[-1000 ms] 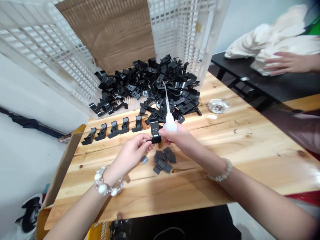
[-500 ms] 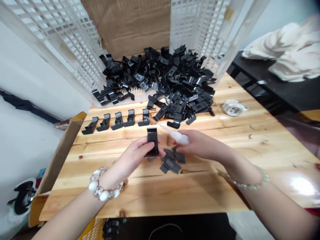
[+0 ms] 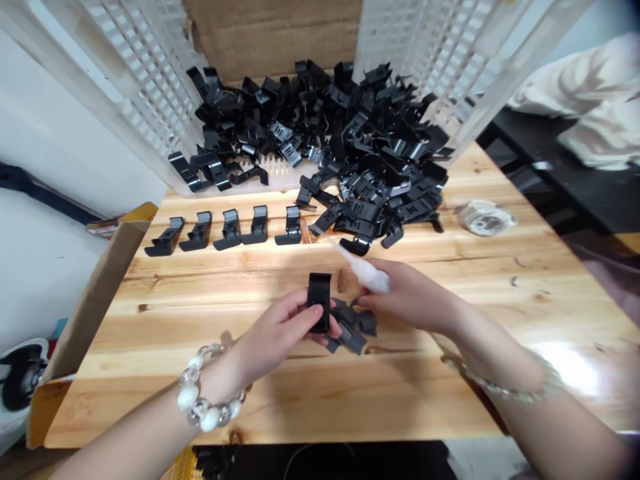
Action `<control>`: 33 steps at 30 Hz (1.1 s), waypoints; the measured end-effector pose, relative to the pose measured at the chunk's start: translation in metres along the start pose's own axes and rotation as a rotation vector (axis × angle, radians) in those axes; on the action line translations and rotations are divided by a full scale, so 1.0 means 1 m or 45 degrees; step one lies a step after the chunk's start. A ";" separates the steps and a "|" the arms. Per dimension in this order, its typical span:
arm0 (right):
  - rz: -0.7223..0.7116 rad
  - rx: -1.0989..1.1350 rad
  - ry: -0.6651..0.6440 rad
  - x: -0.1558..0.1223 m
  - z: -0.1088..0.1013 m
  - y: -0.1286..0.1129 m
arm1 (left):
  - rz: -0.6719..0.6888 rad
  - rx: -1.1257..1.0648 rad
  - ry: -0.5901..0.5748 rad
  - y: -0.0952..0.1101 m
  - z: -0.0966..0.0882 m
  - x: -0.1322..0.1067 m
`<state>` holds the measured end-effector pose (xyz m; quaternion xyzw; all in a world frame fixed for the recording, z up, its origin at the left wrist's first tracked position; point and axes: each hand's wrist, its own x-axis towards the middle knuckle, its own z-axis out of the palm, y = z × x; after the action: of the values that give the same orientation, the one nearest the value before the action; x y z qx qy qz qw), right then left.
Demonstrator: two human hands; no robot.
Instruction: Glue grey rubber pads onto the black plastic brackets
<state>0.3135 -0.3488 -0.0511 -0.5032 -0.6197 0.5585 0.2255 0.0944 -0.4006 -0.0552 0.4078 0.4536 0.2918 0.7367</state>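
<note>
My left hand (image 3: pixel 280 333) is closed on a black plastic clip (image 3: pixel 319 301), held upright over the wooden table (image 3: pixel 450 373). My right hand (image 3: pixel 415 300) grips a small white squeeze bottle (image 3: pixel 367 275); its thin nozzle points up and left towards the heap. Its fingertips rest at a small pile of flat dark grey pads (image 3: pixel 353 327), right beside the clip. A row of several black clips (image 3: pixel 227 230) stands along the table's far left. Behind it lies a big heap of black clips (image 3: pixel 340 147).
A tipped white lattice crate (image 3: pixel 130 93) lined with cardboard (image 3: pixel 273 33) holds the heap. A clear round lid (image 3: pixel 484 219) lies at the right. A cardboard box (image 3: pixel 80 320) sits at the table's left edge. White cloth (image 3: pixel 590 100) lies on a black table behind.
The bottle has tilted from upright to pointing left. Both hands and the clip have come nearer to me, over the pads. The other person's hand at the cloth has gone from view.
</note>
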 end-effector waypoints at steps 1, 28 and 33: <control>0.025 0.138 -0.004 -0.001 0.002 -0.003 | 0.008 -0.035 0.011 -0.001 0.001 0.000; 0.087 0.905 -0.114 -0.008 0.039 0.001 | 0.276 0.337 0.415 -0.005 0.002 -0.008; 0.110 0.971 -0.118 -0.008 0.038 0.000 | 0.286 0.352 0.429 -0.002 0.004 -0.008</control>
<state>0.2847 -0.3739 -0.0598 -0.3831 -0.3552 0.7800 0.3445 0.0946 -0.4091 -0.0524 0.4983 0.5575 0.3708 0.5509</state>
